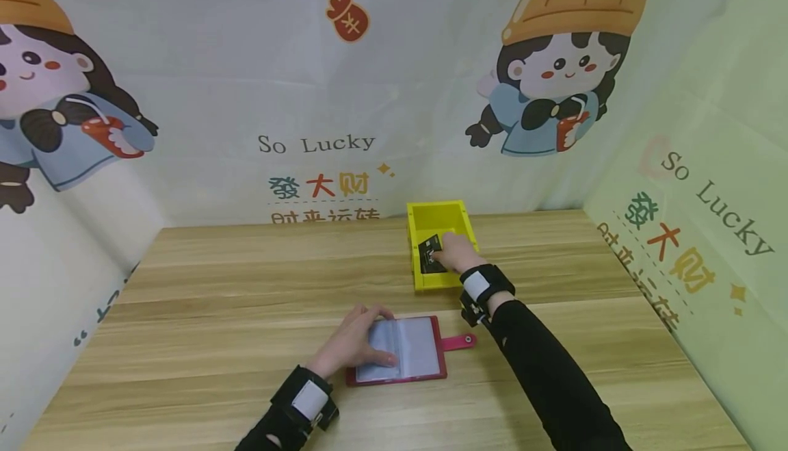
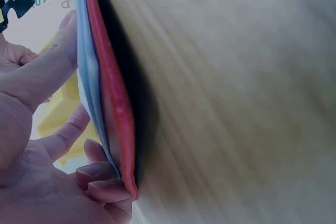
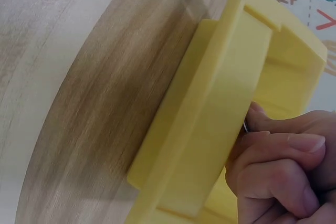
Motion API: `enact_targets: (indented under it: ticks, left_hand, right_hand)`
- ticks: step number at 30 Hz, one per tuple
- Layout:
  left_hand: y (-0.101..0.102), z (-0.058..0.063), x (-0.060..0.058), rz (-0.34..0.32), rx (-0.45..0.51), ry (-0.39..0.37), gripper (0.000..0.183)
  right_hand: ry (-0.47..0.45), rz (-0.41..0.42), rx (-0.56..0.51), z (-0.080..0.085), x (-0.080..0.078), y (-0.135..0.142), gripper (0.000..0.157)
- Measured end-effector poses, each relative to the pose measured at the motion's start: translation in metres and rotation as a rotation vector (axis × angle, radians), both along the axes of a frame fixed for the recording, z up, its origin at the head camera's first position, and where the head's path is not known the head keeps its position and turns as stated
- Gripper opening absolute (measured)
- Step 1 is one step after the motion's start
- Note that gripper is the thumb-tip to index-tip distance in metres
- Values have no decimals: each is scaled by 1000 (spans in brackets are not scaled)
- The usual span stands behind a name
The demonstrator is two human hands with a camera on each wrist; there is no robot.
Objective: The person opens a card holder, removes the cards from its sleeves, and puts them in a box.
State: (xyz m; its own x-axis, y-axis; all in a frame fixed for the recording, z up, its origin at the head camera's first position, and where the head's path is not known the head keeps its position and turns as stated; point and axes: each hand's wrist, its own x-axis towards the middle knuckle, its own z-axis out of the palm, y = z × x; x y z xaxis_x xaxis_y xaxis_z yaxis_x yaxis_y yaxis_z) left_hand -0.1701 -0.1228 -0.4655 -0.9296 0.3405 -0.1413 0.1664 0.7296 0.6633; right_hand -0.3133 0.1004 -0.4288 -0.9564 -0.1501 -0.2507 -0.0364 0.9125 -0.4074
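Observation:
A card holder (image 1: pixel 422 348) with a red cover and clear plastic sleeves lies spread on the table. My left hand (image 1: pixel 353 343) rests on its left half, thumb over the clear sleeves and the other fingers at the far-left edge. In the left wrist view, fingertips touch the edge of the red cover (image 2: pixel 118 100). Inside a yellow bin (image 1: pixel 439 211) is a black card (image 1: pixel 431 256) with light print. My right hand (image 1: pixel 458 254) reaches into the bin and pinches the card, whose thin edge shows between thumb and finger in the right wrist view.
The wooden table (image 1: pixel 246 280) ends at a white printed backdrop (image 1: pixel 246 95), with the yellow bin close to it. A snap strap (image 1: pixel 458 342) sticks out from the holder's right side. Both wrists wear black straps with cameras.

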Motion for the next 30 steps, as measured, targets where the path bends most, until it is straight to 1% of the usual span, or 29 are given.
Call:
enact_targets:
  ticks: [4, 7, 12, 19, 26, 30]
  left_hand:
    - [0, -1, 0, -4, 2, 5, 64]
    - [0, -2, 0, -5, 1, 7, 64]
    - [-1, -3, -1, -4, 8, 4, 64]
    - [0, -1, 0, 5, 17, -2, 64]
    - [0, -1, 1, 16, 22, -14, 64]
    - [1, 0, 0, 18, 19, -21, 64]
  right_hand:
    - [-14, -22, 27, -3, 0, -5, 27]
    - [2, -20, 61, -4, -1, -7, 28]
    - [43, -30, 92, -5, 1, -11, 28]
    - [121, -15, 147, -6, 5, -13, 28]
    - [132, -11, 158, -5, 7, -14, 24]
    - [117, -13, 158, -4, 8, -14, 24]
